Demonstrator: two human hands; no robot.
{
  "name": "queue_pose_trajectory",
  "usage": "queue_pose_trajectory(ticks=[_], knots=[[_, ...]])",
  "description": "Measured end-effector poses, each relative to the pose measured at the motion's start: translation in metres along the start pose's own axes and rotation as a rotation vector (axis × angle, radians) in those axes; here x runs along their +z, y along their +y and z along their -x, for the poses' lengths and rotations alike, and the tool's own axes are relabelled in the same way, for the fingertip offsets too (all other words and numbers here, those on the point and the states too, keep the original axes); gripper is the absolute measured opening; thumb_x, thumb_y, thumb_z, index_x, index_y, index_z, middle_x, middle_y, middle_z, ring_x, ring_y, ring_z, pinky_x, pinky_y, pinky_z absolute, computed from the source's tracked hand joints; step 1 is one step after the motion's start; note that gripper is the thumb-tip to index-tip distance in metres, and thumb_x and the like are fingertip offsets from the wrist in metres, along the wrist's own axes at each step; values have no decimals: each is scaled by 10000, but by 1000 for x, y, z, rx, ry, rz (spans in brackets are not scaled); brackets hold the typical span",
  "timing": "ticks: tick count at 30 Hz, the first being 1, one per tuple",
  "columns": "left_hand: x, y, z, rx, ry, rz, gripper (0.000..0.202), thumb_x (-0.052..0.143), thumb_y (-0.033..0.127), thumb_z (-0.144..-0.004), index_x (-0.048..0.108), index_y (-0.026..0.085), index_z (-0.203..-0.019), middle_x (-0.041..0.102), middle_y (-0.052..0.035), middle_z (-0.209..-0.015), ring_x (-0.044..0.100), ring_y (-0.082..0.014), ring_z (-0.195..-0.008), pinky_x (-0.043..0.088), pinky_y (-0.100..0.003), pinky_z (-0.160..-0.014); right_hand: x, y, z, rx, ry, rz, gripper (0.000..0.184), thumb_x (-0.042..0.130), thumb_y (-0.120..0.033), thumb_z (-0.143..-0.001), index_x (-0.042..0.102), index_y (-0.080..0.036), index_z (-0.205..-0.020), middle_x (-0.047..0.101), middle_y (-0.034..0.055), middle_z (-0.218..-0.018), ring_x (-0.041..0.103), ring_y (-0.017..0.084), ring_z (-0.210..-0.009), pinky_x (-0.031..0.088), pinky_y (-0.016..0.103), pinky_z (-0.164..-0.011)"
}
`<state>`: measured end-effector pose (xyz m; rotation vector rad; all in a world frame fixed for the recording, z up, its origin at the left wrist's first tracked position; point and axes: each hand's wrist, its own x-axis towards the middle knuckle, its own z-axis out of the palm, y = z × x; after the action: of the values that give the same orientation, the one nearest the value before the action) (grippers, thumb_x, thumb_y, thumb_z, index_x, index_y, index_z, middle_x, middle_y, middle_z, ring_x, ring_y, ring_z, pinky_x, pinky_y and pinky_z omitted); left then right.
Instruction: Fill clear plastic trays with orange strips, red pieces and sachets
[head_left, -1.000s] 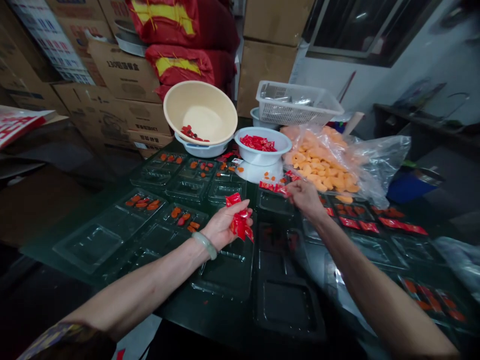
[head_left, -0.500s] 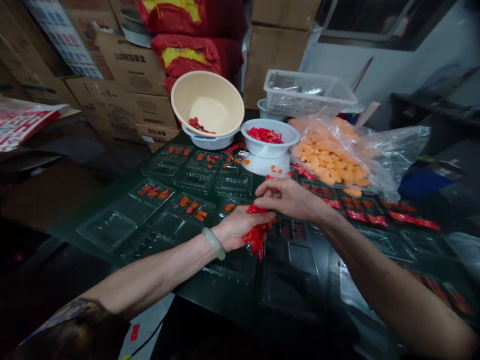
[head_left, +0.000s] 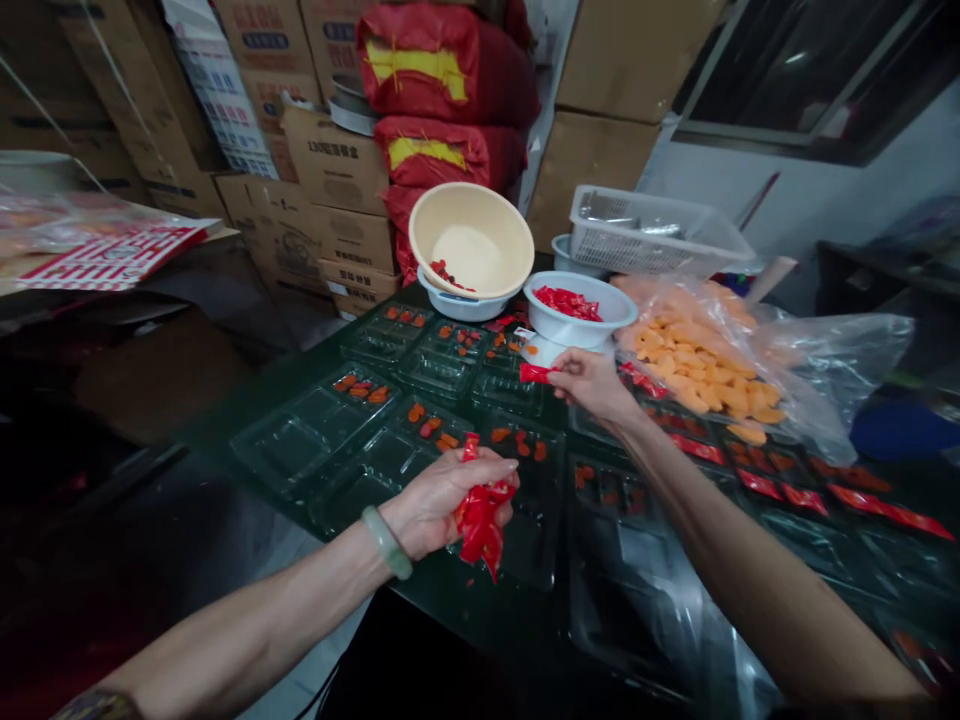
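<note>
My left hand (head_left: 450, 498), with a pale green bangle at its wrist, is closed around a bunch of small red packets (head_left: 484, 525) above the near trays. Farther forward, my right hand (head_left: 592, 382) pinches a single red packet (head_left: 535, 373) by its end, beside the white bowl. Under and around my hands lie clear plastic trays (head_left: 375, 465) with orange and reddish pieces (head_left: 430, 427) in their far compartments. On the right side, red packets (head_left: 761, 486) lie along several trays.
A white bowl (head_left: 619, 312) holds more red packets. Behind it stand a tilted cream basin (head_left: 517, 240) and a white plastic basket (head_left: 720, 245). An open plastic bag of orange slices (head_left: 697, 355) sits at right. Cardboard boxes (head_left: 337, 160) and red sacks (head_left: 450, 75) are stacked behind.
My right hand has moved away from the left and now holds one red packet out ahead. The left hand keeps the bunch, lower in view. The camera view has shifted.
</note>
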<state>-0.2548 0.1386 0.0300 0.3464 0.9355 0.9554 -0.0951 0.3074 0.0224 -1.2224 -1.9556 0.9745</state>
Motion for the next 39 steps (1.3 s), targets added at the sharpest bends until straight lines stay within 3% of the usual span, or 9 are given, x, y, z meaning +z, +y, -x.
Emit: queue_pose_trajectory(ticks=[3, 7, 13, 20, 25, 29, 33, 39], knots=[[-16, 10, 13, 75, 18, 84, 282, 743, 240, -608, 484, 159, -684, 597, -3, -696, 533, -116, -417, 380, -234, -403, 30, 19, -49, -148, 73, 452, 47, 463, -159, -730, 497, -173, -759, 577, 8, -637, 545, 124, -573, 389, 224, -542], [-37, 20, 22, 154, 33, 111, 252, 721, 251, -636, 494, 145, -660, 592, -10, -737, 506, -96, -413, 352, -223, -396, 52, 34, -84, -258, 52, 651, 149, 404, -134, -762, 542, -180, -792, 609, 59, -773, 538, 179, -721, 352, 266, -635], [-57, 28, 19, 179, 87, 119, 241, 716, 265, -650, 507, 149, -680, 586, -6, -777, 503, -97, -434, 348, -224, -396, 52, 49, -92, -369, -87, 851, 237, 341, -114, -823, 571, -166, -854, 611, 97, -896, 515, 190, -834, 330, 258, -696], [-61, 26, 10, 155, 44, 158, 273, 726, 245, -633, 473, 144, -640, 585, -9, -748, 511, -98, -425, 360, -226, -404, 53, 47, -95, -473, -244, 990, 257, 383, -34, -779, 596, -162, -844, 624, 94, -923, 473, 209, -927, 294, 300, -804], [-62, 29, 11, 160, 75, 150, 261, 719, 248, -644, 479, 149, -675, 602, -24, -781, 518, -95, -422, 368, -219, -390, 65, 27, -97, -330, -124, 1009, 218, 401, -141, -827, 587, -173, -935, 621, 107, -988, 469, 240, -1007, 291, 339, -837], [-62, 33, 12, 168, 101, 151, 271, 725, 245, -638, 477, 151, -696, 601, -22, -760, 520, -99, -422, 373, -220, -390, 90, 15, -109, -203, -104, 977, 237, 424, -316, -868, 572, -176, -989, 631, 127, -985, 558, 248, -925, 359, 327, -747], [-62, 34, 12, 151, 131, 168, 286, 734, 238, -630, 477, 155, -722, 596, -15, -731, 516, -103, -416, 367, -221, -387, 101, 15, -118, -116, -123, 957, 198, 442, -265, -864, 581, -156, -952, 652, 144, -933, 609, 258, -874, 390, 321, -691], [-60, 31, 7, 158, 153, 209, 318, 750, 245, -610, 468, 162, -733, 599, -8, -692, 503, -103, -388, 353, -223, -379, 100, 19, -109, -113, -77, 847, 174, 429, -215, -873, 560, -133, -950, 642, 154, -973, 609, 249, -918, 413, 317, -725]])
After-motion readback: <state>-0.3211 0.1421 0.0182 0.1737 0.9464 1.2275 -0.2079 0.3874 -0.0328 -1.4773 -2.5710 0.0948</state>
